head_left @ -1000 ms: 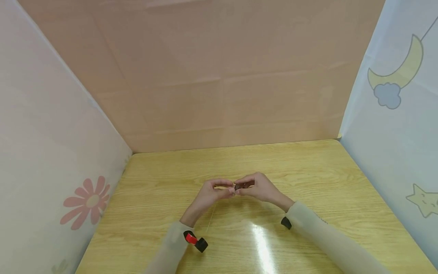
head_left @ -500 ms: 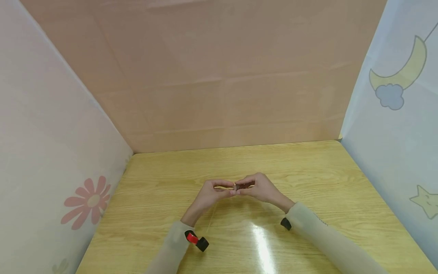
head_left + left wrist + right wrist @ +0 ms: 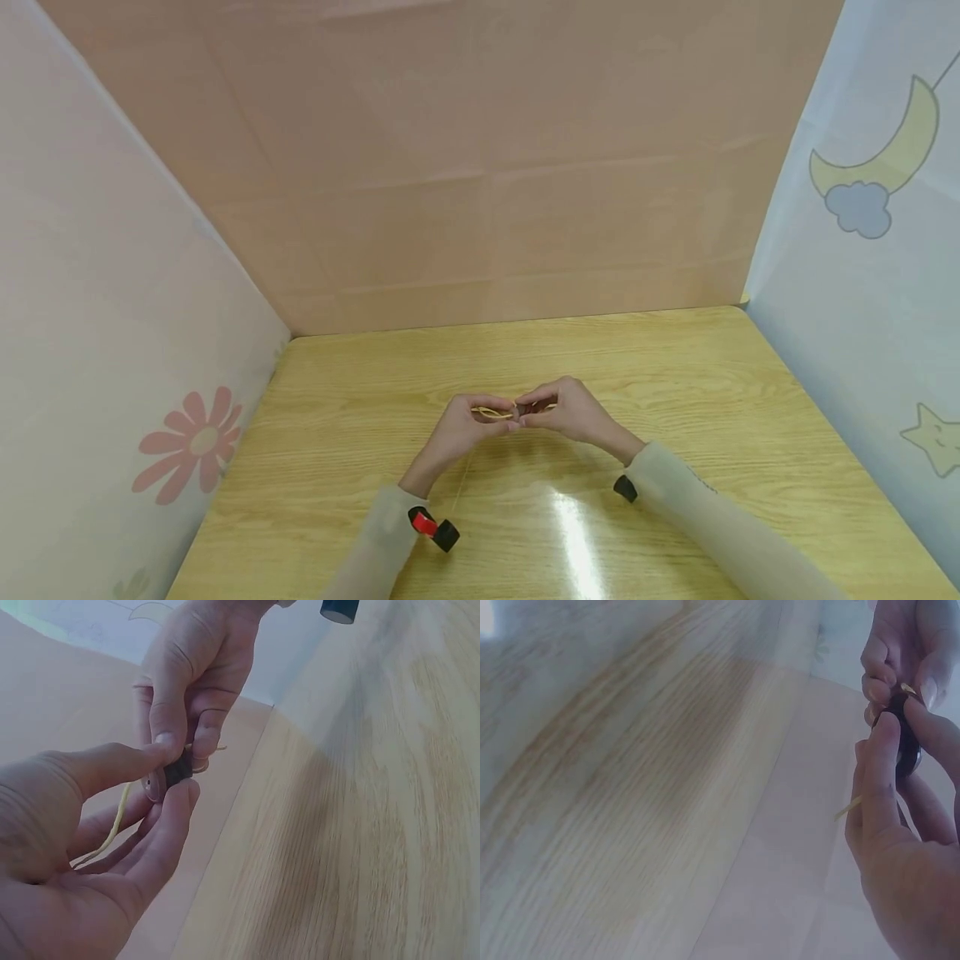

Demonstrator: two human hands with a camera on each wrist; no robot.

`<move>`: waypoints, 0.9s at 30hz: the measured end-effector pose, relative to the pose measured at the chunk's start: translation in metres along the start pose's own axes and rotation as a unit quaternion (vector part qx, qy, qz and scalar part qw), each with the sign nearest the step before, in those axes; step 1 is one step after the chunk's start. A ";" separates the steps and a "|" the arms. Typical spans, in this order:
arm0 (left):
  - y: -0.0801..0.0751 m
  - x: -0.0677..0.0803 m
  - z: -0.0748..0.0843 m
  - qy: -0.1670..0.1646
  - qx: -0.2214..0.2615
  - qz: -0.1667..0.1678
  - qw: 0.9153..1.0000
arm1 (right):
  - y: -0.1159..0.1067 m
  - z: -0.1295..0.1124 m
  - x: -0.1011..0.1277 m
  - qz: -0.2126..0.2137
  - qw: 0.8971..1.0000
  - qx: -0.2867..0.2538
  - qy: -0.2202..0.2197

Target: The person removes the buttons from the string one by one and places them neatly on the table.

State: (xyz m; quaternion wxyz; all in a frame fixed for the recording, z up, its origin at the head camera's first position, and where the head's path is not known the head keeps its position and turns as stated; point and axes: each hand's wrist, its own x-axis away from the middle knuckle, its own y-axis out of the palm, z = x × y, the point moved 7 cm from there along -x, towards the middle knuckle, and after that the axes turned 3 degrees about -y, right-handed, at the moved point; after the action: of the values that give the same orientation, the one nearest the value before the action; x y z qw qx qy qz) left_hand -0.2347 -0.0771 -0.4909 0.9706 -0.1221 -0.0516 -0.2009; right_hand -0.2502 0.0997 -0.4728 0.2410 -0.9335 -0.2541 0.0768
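Above the middle of the wooden table [image 3: 675, 375], my two hands meet fingertip to fingertip. My left hand [image 3: 504, 421] pinches a small dark piece [image 3: 178, 769] between thumb and forefinger. A thin yellow cord [image 3: 116, 821] runs from it through that hand's palm. My right hand [image 3: 534, 414] pinches the same dark piece [image 3: 907, 742] from the other side with thumb and curled fingers. In the head view the piece [image 3: 522, 409] is mostly hidden by fingers, and the cord [image 3: 491, 412] shows as a short loop by the left fingers. A fine strand [image 3: 461, 479] hangs down toward the table.
Panels wall the table in: a pink one at the back [image 3: 480, 167], one with a flower on the left [image 3: 191, 442], one with a moon on the right [image 3: 885, 158]. A red and black clip [image 3: 431, 527] sits at my left wrist, a black one [image 3: 625, 488] at my right.
Both hands stay together in the same spot. The yellow cord loop shows a little more by the left fingers, and the dark piece is more covered.
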 end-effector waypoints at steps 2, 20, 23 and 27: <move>0.000 0.000 0.001 0.012 -0.028 0.007 1.000 | 0.000 0.000 0.000 0.001 1.000 0.004 0.000; -0.002 0.005 0.008 0.051 -0.109 0.023 0.992 | -0.004 0.003 -0.001 0.005 1.000 0.016 -0.008; -0.004 0.004 0.008 0.055 -0.107 0.023 0.993 | -0.005 0.002 -0.001 0.003 1.000 0.014 -0.010; -0.006 0.002 0.008 0.054 -0.108 0.022 0.992 | -0.006 -0.001 -0.001 0.002 1.000 0.018 -0.015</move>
State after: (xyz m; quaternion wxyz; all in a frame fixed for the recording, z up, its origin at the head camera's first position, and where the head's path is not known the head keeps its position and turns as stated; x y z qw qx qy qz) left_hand -0.2353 -0.0811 -0.4819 0.9574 -0.2163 0.0256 -0.1897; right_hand -0.2536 0.1036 -0.4688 0.2539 -0.9282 -0.2546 0.0958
